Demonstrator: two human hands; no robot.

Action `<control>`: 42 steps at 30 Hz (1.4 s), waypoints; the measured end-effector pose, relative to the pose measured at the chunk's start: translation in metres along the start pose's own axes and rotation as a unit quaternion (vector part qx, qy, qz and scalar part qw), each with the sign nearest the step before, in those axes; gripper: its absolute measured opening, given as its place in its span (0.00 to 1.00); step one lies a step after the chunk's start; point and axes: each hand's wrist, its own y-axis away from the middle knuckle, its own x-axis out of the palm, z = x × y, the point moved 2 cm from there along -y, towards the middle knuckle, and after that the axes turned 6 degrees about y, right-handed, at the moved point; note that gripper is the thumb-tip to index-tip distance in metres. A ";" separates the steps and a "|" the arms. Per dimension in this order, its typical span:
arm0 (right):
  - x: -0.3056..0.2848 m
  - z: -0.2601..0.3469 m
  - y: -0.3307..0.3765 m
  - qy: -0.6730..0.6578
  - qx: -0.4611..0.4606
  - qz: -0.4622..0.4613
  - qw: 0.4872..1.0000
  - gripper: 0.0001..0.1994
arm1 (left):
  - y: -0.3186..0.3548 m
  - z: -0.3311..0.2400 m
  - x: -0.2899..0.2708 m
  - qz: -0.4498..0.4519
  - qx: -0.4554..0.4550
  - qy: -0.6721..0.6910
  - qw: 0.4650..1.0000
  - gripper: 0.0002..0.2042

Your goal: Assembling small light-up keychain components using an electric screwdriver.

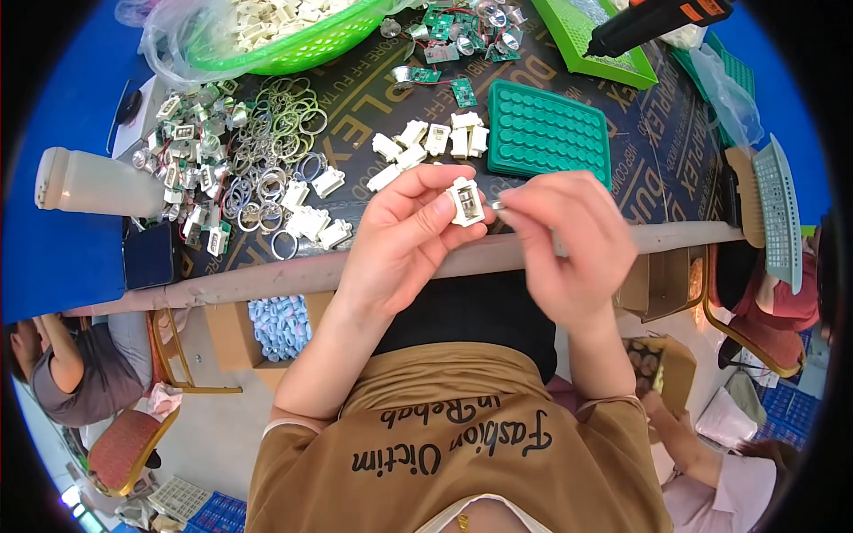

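My left hand [404, 226] holds a small cream plastic housing [466, 202] between thumb and fingers, its open cavity with metal contacts turned up. Beside it, my right hand [577, 240] pinches a tiny silvery piece [498, 205], too small to name surely, just apart from the housing. Several similar cream housings [411, 133] lie on the table beyond my left hand. Past my right hand sits a stack of green trays [549, 131] with rows of round pockets.
To the left lie metal key rings [289, 115], more housings [306, 222] and assembled circuit pieces [191, 133]. A green basket [302, 49] of cream parts, loose circuit boards [462, 91] and a black tool [657, 25] are farther back. A translucent bottle [98, 182] stands far left.
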 end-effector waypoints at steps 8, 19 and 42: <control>0.016 0.003 0.009 0.058 -0.065 -0.039 0.995 0.11 | 0.002 0.002 0.002 -0.022 0.026 0.013 0.999 0.12; 0.006 -0.012 -0.018 -0.140 0.075 0.209 0.965 0.09 | 0.006 0.008 0.004 -0.028 0.099 -0.142 0.985 0.12; 0.025 -0.005 0.031 -0.472 0.323 0.140 0.808 0.07 | 0.010 0.010 0.010 -0.004 0.208 -0.401 0.892 0.13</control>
